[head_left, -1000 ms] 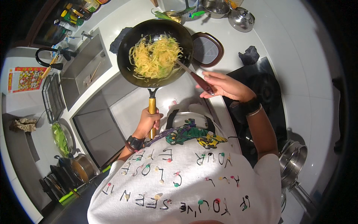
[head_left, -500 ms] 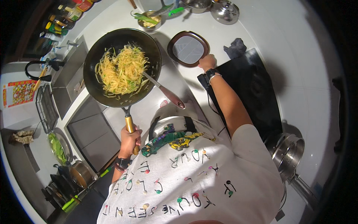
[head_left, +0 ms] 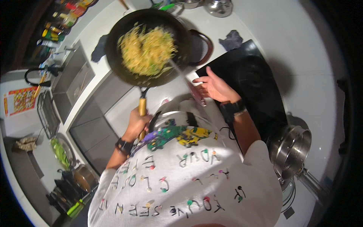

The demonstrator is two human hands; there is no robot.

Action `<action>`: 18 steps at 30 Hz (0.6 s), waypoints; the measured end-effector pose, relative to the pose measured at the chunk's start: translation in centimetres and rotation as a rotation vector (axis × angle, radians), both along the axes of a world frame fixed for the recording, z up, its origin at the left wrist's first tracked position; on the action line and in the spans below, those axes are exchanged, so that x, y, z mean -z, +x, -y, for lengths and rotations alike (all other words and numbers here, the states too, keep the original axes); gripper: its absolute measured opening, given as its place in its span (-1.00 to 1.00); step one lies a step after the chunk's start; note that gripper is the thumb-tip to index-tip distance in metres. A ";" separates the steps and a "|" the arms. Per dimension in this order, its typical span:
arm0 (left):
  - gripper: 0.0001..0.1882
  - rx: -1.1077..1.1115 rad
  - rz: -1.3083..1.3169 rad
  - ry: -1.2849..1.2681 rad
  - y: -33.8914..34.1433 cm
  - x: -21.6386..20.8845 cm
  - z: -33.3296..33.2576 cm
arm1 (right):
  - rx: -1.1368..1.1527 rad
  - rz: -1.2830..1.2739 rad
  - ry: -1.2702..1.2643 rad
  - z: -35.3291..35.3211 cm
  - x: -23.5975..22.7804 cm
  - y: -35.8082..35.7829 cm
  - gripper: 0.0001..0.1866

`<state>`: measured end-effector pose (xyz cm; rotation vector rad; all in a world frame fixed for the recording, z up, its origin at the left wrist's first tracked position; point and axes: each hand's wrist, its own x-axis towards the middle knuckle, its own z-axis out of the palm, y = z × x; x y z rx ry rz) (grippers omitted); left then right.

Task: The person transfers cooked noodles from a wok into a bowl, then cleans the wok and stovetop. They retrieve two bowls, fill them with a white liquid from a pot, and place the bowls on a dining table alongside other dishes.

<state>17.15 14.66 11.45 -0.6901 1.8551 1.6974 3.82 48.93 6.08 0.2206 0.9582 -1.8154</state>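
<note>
My left hand (head_left: 135,125) is wrapped round the wooden handle (head_left: 142,107) of a dark wok (head_left: 112,56). Pale yellow shredded food with green strips (head_left: 146,51), like potato shreds, lies in the wok. A spatula or spoon leans over the wok's near right side; its working end is hidden in the food and its brownish handle (head_left: 193,90) sticks out. Beside that handle is my right hand (head_left: 217,87), fingers apart; I cannot make out any grip. A brown-rimmed plate (head_left: 210,49) lies on the counter, partly covered by the wok.
A black cooktop (head_left: 253,83) lies at the right, with a grey cloth (head_left: 231,40) beyond it. Steel pots (head_left: 291,147) stand near right. Another dark cloth (head_left: 99,49) lies left of the wok, near the sink (head_left: 77,64). Metal cookware (head_left: 218,6) stands at the back.
The wok has moved right and away from me, now overlapping the plate. My right hand has let go of the plate and come back toward the spatula handle.
</note>
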 end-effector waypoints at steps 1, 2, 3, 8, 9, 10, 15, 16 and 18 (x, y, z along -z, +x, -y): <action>-0.79 0.032 -0.008 -0.017 -0.8 0.3 -0.4 | 0.007 0.054 -0.163 -0.1 -1.4 1.0 -0.17; -0.78 0.049 -0.033 0.005 -1.6 0.6 -0.9 | 0.055 0.047 -0.095 0.2 -2.4 1.5 -0.23; -0.77 0.068 -0.064 0.027 -2.4 1.1 -1.2 | 0.091 0.022 -0.110 0.4 -3.2 1.7 -0.29; -0.80 0.130 -0.128 0.043 -5.9 2.6 -2.7 | 0.288 -0.161 0.189 -0.4 -5.9 1.0 -0.78; -0.80 0.152 -0.144 0.015 -6.4 2.9 -2.9 | 0.283 -0.208 0.175 -0.9 -6.7 1.0 -0.78; -0.81 0.166 -0.169 -0.006 -7.0 3.2 -3.4 | 0.273 -0.213 0.255 -1.8 -7.4 0.8 -0.76; -0.81 0.199 -0.244 -0.113 -9.3 4.2 -4.0 | 0.191 -0.341 0.470 -3.2 -10.0 -1.2 -0.78; -0.82 0.204 -0.265 -0.145 -9.7 4.4 -4.0 | 0.181 -0.371 0.539 -3.0 -10.2 -1.5 -0.79; -0.82 0.214 -0.284 -0.180 -10.2 4.7 -4.0 | 0.152 -0.443 0.640 -2.8 -10.6 -2.1 -0.79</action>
